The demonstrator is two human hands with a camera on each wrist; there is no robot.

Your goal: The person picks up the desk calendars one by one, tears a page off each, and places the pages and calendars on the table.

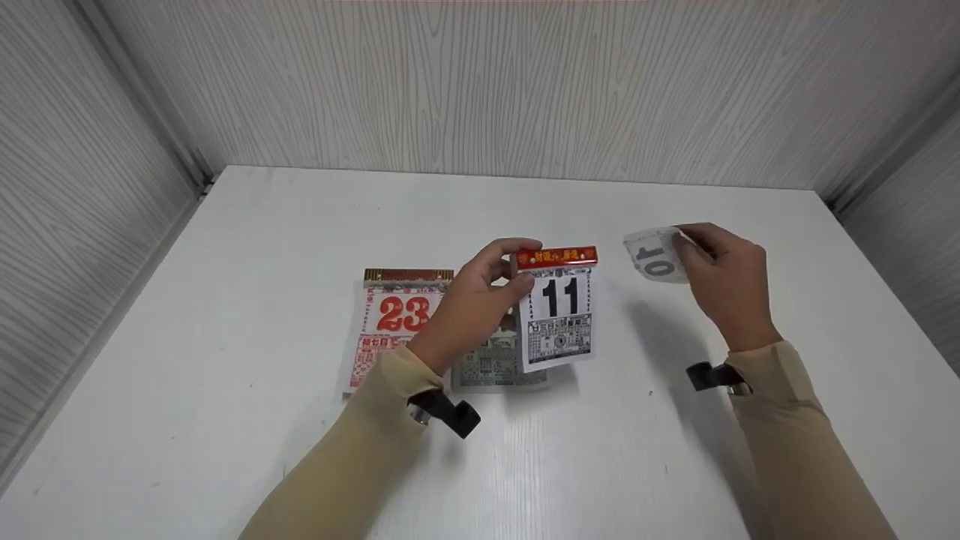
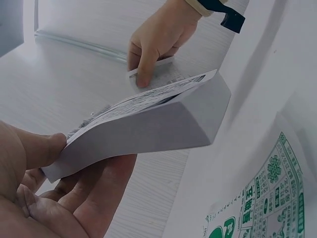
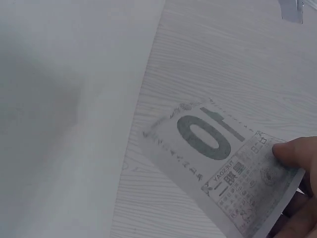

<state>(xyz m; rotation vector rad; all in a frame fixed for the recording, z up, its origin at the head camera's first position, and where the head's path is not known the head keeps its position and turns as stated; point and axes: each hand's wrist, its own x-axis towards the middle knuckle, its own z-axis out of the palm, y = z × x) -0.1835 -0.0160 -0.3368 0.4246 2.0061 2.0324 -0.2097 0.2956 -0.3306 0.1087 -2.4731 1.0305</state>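
Observation:
My left hand grips a thick tear-off calendar by its upper left edge, thumb in front and fingers behind. It has a red header strip and a black "11" on its top page, and it is held up off the table. In the left wrist view the calendar's page block shows edge-on. Off to the right, my right hand pinches a thin loose calendar page between thumb and fingers. That page has a torn top edge and shows a reversed "10" through the paper.
A calendar with a red "23" lies on the white table, partly behind my left forearm. Beside it, a calendar with green print lies beneath the raised one. Wood-grain panels enclose the table at back and sides.

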